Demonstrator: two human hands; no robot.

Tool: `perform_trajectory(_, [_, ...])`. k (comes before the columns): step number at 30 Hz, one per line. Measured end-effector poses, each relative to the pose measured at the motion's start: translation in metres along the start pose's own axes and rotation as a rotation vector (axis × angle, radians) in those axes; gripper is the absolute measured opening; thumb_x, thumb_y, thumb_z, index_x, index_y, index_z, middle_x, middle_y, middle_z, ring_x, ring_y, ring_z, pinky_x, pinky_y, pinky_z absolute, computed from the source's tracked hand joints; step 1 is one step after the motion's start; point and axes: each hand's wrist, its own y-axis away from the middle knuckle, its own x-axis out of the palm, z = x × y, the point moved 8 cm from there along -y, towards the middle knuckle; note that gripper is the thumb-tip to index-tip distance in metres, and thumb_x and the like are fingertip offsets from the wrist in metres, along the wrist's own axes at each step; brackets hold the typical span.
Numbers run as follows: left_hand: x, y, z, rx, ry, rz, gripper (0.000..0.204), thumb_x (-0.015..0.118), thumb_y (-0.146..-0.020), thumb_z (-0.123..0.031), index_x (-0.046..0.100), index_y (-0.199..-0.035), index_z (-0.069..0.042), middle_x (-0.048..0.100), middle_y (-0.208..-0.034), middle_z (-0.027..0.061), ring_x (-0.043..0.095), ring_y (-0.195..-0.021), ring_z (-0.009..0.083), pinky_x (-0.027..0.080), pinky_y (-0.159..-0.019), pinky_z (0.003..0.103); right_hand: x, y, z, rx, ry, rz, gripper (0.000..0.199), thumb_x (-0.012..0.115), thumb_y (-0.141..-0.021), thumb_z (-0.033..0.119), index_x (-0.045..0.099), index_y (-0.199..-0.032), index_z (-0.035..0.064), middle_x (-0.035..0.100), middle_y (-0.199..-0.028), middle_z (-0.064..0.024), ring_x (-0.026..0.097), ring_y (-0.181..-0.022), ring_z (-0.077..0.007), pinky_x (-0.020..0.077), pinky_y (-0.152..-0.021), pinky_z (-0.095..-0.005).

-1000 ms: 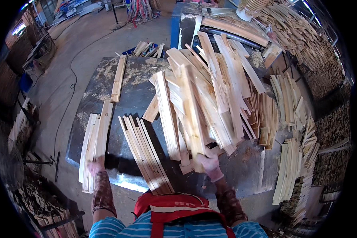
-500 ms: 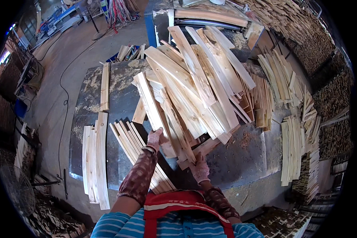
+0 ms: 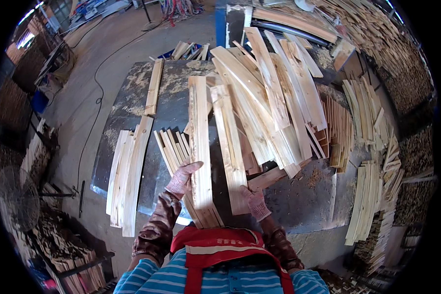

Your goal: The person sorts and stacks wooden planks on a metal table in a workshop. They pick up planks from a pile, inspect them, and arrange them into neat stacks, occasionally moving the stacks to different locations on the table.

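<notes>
My left hand [image 3: 185, 177], in a pale knit glove, is closed on the left edge of a long light wooden board [image 3: 199, 132]. The board stretches away from me, its near end above a bundle of narrow strips [image 3: 171, 153]. My right hand [image 3: 255, 202], gloved likewise, grips the lower right edge of a second wooden board [image 3: 229, 147], which has a darker streak along it. A gap separates the two boards. Just right of them lies a heap of overlapping boards [image 3: 274, 93]. Fingers under both boards are hidden.
The dark worktable [image 3: 132, 93] carries sawdust and, on its left, a group of boards [image 3: 127, 181] and a single board [image 3: 154, 88]. Stacked thin slats [image 3: 339, 132] stand right of the heap. More wood piles [image 3: 362, 206] line the right; a fan [image 3: 17, 196] is at left.
The left-hand board has swung more upright and come apart from the heap. The right-hand board has also straightened and shifted clear of its neighbours. The whole view has shifted a little.
</notes>
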Motion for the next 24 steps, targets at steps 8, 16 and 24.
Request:
perform_trajectory(8, [0.071, 0.015, 0.009, 0.085, 0.159, 0.237, 0.061, 0.071, -0.090, -0.006, 0.049, -0.147, -0.005, 0.063, -0.135, 0.0106, 0.063, -0.124, 0.0240, 0.053, -0.106, 0.041, 0.000, 0.029, 0.039, -0.256, -0.211, -0.047, 0.026, 0.063, -0.103, 0.015, 0.066, -0.123, -0.0009, 0.064, -0.105, 0.0063, 0.057, -0.093, -0.0037, 0.0484, -0.081, -0.0216])
perform_trajectory(16, [0.161, 0.037, 0.033, 0.132, -0.241, 0.260, 0.070, 0.066, -0.086, -0.003, 0.043, -0.153, -0.006, 0.061, -0.137, 0.0083, 0.060, -0.122, 0.0211, 0.048, -0.105, 0.036, -0.023, 0.056, 0.088, -0.133, 0.832, -0.061, 0.054, 0.059, -0.100, 0.041, 0.052, -0.148, 0.0166, 0.067, -0.124, -0.0165, 0.068, -0.110, -0.0320, 0.0522, -0.094, -0.0386])
perform_trajectory(24, [0.265, -0.006, 0.201, 0.173, -1.001, 0.513, 0.050, 0.079, -0.088, -0.009, 0.055, -0.131, -0.005, 0.065, -0.122, 0.0061, 0.063, -0.109, 0.0160, 0.053, -0.095, 0.032, -0.177, 0.064, 0.088, -0.384, -0.046, -0.563, 0.088, 0.078, -0.083, 0.005, 0.033, -0.158, 0.0086, 0.064, -0.129, -0.0069, 0.063, -0.109, -0.0157, 0.0542, -0.090, -0.0309])
